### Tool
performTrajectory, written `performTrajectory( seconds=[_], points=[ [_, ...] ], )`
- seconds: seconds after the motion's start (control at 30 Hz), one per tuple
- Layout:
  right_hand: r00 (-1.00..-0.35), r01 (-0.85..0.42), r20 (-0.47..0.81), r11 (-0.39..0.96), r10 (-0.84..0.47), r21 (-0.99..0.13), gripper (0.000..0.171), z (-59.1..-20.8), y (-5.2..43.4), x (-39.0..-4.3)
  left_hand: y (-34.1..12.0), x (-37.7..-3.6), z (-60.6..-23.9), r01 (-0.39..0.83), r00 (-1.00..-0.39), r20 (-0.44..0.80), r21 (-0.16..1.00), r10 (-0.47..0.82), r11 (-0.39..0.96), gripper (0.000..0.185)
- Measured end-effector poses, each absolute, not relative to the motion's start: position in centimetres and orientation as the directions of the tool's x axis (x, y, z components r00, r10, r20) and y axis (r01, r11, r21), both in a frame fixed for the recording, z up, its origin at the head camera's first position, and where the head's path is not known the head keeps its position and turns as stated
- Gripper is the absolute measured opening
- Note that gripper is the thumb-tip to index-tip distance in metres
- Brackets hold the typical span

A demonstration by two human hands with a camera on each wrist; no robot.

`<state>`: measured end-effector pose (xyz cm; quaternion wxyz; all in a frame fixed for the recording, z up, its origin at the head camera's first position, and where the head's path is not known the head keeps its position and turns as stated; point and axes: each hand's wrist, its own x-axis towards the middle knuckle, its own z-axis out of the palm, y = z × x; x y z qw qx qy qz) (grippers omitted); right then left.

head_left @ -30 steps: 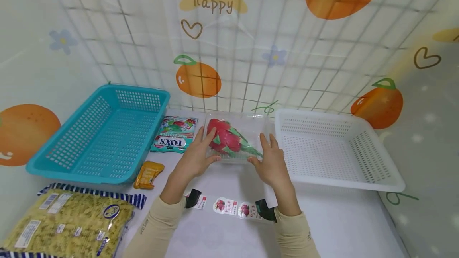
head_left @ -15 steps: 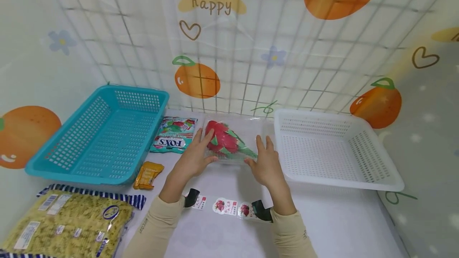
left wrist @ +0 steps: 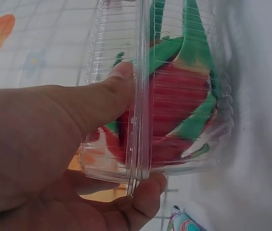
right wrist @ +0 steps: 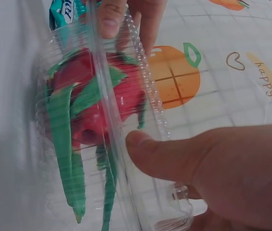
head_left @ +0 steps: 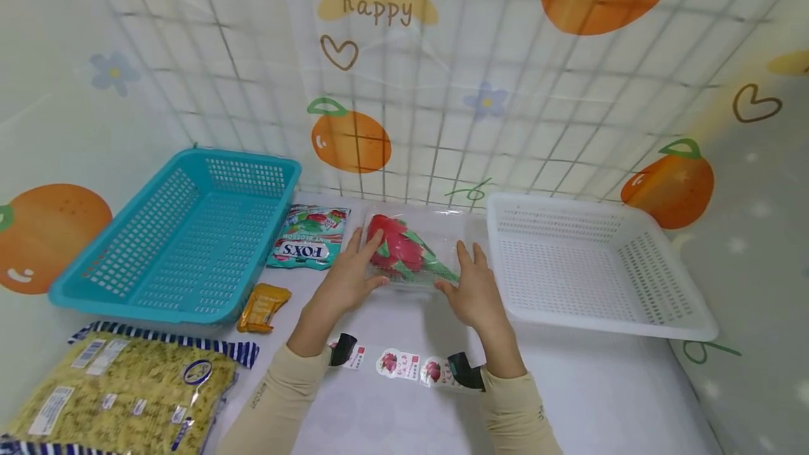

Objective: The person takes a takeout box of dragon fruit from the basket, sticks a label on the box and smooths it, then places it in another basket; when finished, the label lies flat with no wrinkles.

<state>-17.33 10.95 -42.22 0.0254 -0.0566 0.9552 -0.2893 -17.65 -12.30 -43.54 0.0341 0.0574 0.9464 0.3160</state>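
In the head view, a clear plastic clamshell box (head_left: 445,229) with a red dragon fruit (head_left: 401,248) inside stands on the table between both hands. Its lid sits over the base; the wrist views show the rims meeting along the front. My left hand (head_left: 346,278) holds the box's left end, thumb at the front and fingers round the side. At the right end, my right hand (head_left: 475,295) grips it the same way, thumb (right wrist: 148,149) against the lid near the rim. Green leaf tips of the fruit point right. Some of the right fingers are hidden behind the box.
A turquoise basket (head_left: 175,311) is on the left, a white basket (head_left: 600,325) on the right. Left of the box lie a Fox's candy bag (head_left: 310,237) and an orange packet (head_left: 264,307). A large yellow pack (head_left: 126,392) lies front left. Dragon fruit stickers (head_left: 398,364) lie nearer the front.
The box's top edge sits slightly lower in the head view than a second ago. My right hand has shifted a little to the left. My left hand keeps its place.
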Motion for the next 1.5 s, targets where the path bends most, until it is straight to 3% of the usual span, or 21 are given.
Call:
performTrajectory(
  seconds=[1.5],
  points=[
    [-0.992, -0.084, -0.030, 0.818, -0.123, -0.570, 0.086, -43.9, 11.0, -18.0, -12.2, -17.9, -44.2, 0.079, -0.994, -0.012, 0.583, 0.106, 0.809, 0.087]
  ],
)
